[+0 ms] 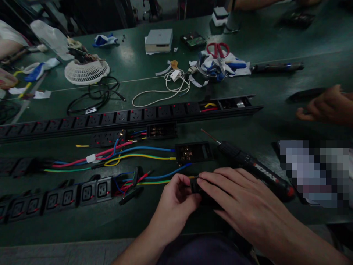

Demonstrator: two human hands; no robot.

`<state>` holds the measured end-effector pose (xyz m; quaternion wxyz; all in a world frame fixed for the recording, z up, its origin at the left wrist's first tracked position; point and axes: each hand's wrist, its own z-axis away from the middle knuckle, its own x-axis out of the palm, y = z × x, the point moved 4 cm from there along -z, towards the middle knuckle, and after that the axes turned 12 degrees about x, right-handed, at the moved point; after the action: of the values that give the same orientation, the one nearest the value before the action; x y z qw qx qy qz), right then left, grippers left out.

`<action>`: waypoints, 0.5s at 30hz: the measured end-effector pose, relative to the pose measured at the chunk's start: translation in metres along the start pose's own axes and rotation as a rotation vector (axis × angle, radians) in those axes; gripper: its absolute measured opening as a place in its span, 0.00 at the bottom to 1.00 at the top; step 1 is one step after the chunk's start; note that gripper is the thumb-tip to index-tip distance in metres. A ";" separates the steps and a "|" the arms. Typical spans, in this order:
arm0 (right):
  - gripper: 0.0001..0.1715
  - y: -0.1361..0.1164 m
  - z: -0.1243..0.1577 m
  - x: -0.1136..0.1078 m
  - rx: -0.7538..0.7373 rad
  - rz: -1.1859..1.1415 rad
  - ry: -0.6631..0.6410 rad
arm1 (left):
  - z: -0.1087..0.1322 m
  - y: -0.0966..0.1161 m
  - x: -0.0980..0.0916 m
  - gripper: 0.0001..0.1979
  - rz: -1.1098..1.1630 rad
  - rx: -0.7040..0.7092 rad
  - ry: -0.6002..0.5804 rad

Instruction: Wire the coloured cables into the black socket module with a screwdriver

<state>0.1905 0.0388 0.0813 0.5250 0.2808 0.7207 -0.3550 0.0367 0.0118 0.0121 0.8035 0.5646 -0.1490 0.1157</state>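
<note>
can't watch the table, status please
Left fingers, right fingers: holding black block. Yellow-green wire running up to it. Screwdriver lying just beyond, apparently not in the way.

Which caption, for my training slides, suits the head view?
Left hand holding black part, right hand over it, screwdriver nearby.

Two open terminal boxes (194, 153) (161, 130) share one green table (234, 88). One fan guard (87, 73) and one pair of scissors (217, 51) join them.
</note>
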 end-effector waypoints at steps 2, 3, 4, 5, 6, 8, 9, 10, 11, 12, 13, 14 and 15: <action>0.27 -0.005 -0.002 -0.003 -0.014 0.016 0.027 | -0.002 0.004 0.003 0.09 -0.146 0.023 0.002; 0.28 -0.008 -0.003 -0.004 -0.024 0.027 0.039 | -0.003 0.006 0.004 0.08 -0.230 0.043 0.007; 0.29 -0.011 -0.005 -0.006 -0.037 0.041 0.056 | -0.003 0.009 0.005 0.07 -0.319 0.066 0.016; 0.30 -0.013 -0.005 -0.007 -0.049 0.051 0.067 | -0.004 0.012 0.006 0.06 -0.409 0.091 0.025; 0.31 -0.015 -0.006 -0.007 -0.059 0.060 0.073 | -0.004 0.014 0.007 0.05 -0.490 0.113 0.030; 0.31 -0.017 -0.007 -0.006 -0.059 0.070 0.066 | -0.004 0.017 0.008 0.04 -0.623 0.156 0.037; 0.31 -0.017 -0.007 -0.004 -0.059 0.068 0.064 | -0.004 0.018 0.008 0.04 -0.674 0.177 0.042; 0.30 -0.017 -0.007 -0.002 -0.055 0.065 0.066 | -0.005 0.019 0.009 0.04 -0.714 0.199 0.045; 0.30 -0.016 -0.006 0.000 -0.053 0.060 0.067 | -0.005 0.019 0.010 0.04 -0.746 0.220 0.050; 0.31 -0.016 -0.006 0.002 -0.051 0.058 0.073 | -0.006 0.020 0.011 0.05 -0.768 0.235 0.052; 0.31 -0.015 -0.005 0.003 -0.051 0.054 0.071 | -0.007 0.020 0.012 0.05 -0.776 0.241 0.050; 0.31 -0.014 -0.005 0.005 -0.046 0.049 0.063 | -0.008 0.020 0.013 0.06 -0.767 0.240 0.047; 0.30 -0.012 -0.004 0.006 -0.034 0.046 0.049 | -0.009 0.020 0.013 0.07 -0.736 0.229 0.042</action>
<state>0.1769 0.0348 0.0789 0.5199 0.2969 0.7326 -0.3238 0.0432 0.0274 0.0311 0.7260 0.6638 0.0939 -0.1531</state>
